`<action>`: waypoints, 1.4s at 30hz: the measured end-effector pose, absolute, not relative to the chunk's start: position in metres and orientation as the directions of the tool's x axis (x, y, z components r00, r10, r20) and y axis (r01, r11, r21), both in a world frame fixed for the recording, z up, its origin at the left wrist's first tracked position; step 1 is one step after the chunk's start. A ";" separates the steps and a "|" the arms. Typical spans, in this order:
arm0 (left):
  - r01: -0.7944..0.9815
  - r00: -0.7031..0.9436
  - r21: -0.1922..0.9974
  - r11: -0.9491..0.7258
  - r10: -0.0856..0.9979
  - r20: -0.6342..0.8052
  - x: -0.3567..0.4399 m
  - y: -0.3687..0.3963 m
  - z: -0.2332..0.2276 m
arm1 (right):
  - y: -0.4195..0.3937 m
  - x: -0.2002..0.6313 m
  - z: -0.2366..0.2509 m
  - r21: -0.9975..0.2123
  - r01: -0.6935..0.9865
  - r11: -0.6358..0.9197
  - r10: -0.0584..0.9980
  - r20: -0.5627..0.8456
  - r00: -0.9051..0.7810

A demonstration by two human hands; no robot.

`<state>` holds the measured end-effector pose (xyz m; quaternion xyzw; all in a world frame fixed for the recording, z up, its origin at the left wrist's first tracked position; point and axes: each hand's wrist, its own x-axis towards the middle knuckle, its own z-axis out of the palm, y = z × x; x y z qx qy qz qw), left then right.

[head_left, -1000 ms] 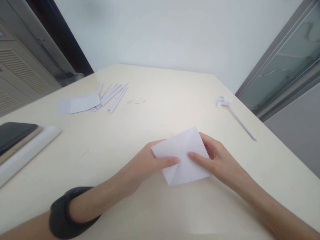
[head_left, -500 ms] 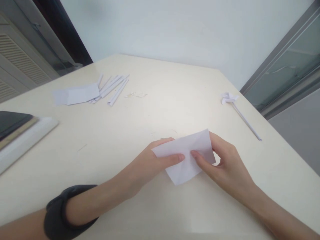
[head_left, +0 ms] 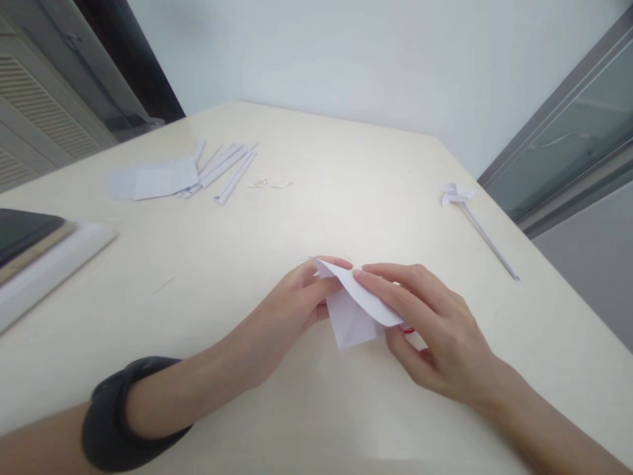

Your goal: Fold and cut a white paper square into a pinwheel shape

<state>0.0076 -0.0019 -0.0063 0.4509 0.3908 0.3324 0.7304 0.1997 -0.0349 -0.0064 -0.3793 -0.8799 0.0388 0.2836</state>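
A small sheet of white paper [head_left: 352, 323] is held between my two hands above the table, its upper part bent over toward me. My left hand [head_left: 304, 293] grips the sheet's left side, the thumb tucked under the bent flap. From the right, my right hand [head_left: 435, 323] holds the flap, fingers on top and thumb below. Something small and red shows beside the right fingers; I cannot make out what it is. A paper pinwheel [head_left: 455, 194] on a rolled paper stick [head_left: 489, 241] lies to the right.
At the far left lie flat paper sheets [head_left: 165, 178] and several rolled paper sticks [head_left: 236, 175]. Small scraps [head_left: 271, 183] lie beside them. A dark-topped device [head_left: 27, 237] rests on a white slab [head_left: 64, 257] at the left edge. The white table [head_left: 346, 171] meets a wall behind.
The paper was nearly flat with both thumbs on its face; now its upper part is bent over. My right hand has turned so its fingers lie on top.
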 end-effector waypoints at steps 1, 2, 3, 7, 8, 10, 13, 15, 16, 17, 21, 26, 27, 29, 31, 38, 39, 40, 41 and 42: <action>-0.152 0.478 0.914 0.377 0.837 -0.266 0.007 -0.002 -0.006 | -0.034 0.200 -0.006 -0.257 0.647 0.718 0.679 0.466 -0.568; -0.172 0.490 0.910 0.378 0.834 -0.254 0.007 -0.002 -0.006 | -0.033 0.200 -0.006 -0.233 0.650 0.723 0.671 0.462 -0.580; -0.191 0.509 0.907 0.375 0.828 -0.235 0.006 -0.002 -0.006 | -0.032 0.200 -0.006 -0.211 0.655 0.725 0.666 0.457 -0.590; -0.252 0.545 0.898 0.361 0.819 -0.177 0.008 -0.003 -0.003 | -0.029 0.200 -0.007 -0.124 0.703 0.700 0.678 0.423 -0.601; -0.261 0.529 0.893 0.366 0.828 -0.185 0.009 -0.004 -0.002 | -0.028 0.200 -0.007 -0.105 0.714 0.692 0.684 0.411 -0.602; -0.265 0.471 0.888 0.376 0.854 -0.222 0.011 -0.005 0.002 | -0.028 0.201 -0.007 -0.079 0.732 0.676 0.697 0.389 -0.602; -0.215 0.417 0.894 0.394 0.865 -0.281 0.012 -0.005 0.006 | -0.028 0.201 -0.008 -0.067 0.741 0.668 0.707 0.369 -0.604; -0.125 0.405 0.902 0.413 0.851 -0.333 0.011 -0.004 0.009 | -0.028 0.200 -0.008 -0.085 0.741 0.666 0.713 0.364 -0.600; -0.077 0.390 0.906 0.417 0.849 -0.357 0.011 -0.004 0.009 | -0.028 0.199 -0.008 -0.104 0.738 0.667 0.717 0.361 -0.597; -0.037 0.368 0.909 0.415 0.851 -0.374 0.011 -0.003 0.009 | -0.028 0.198 -0.008 -0.130 0.735 0.666 0.722 0.358 -0.592; -0.001 0.311 0.927 0.376 0.881 -0.357 0.012 -0.002 0.008 | -0.031 0.197 -0.005 -0.265 0.701 0.662 0.741 0.374 -0.559; -0.035 0.382 0.933 0.359 0.867 -0.319 0.012 -0.001 0.007 | -0.034 0.199 0.003 -0.490 0.664 0.565 0.823 0.389 -0.414; -0.041 0.411 0.932 0.360 0.856 -0.313 0.012 -0.001 0.007 | -0.034 0.200 0.005 -0.532 0.666 0.524 0.851 0.367 -0.376; -0.053 0.468 0.931 0.361 0.832 -0.296 0.011 -0.002 0.008 | -0.033 0.200 0.006 -0.620 0.662 0.421 0.907 0.285 -0.311; -0.053 0.508 0.933 0.356 0.814 -0.282 0.010 -0.002 0.009 | -0.032 0.200 0.007 -0.706 0.637 0.311 0.946 0.162 -0.282; 0.061 0.531 0.951 0.304 0.797 -0.289 0.008 -0.006 0.008 | -0.028 0.197 0.006 -0.833 0.552 0.036 0.941 -0.158 -0.300; 0.063 0.534 0.952 0.299 0.796 -0.285 0.008 -0.006 0.008 | -0.028 0.197 0.006 -0.841 0.541 0.013 0.939 -0.176 -0.296; 0.063 0.537 0.953 0.296 0.795 -0.283 0.008 -0.006 0.008 | -0.027 0.197 0.005 -0.849 0.528 -0.001 0.937 -0.185 -0.296; 0.065 0.538 0.953 0.295 0.794 -0.283 0.008 -0.006 0.009 | -0.026 0.197 0.005 -0.859 0.513 -0.006 0.936 -0.185 -0.299; 0.068 0.539 0.952 0.297 0.792 -0.286 0.008 -0.006 0.010 | -0.026 0.198 0.005 -0.865 0.502 -0.004 0.937 -0.179 -0.301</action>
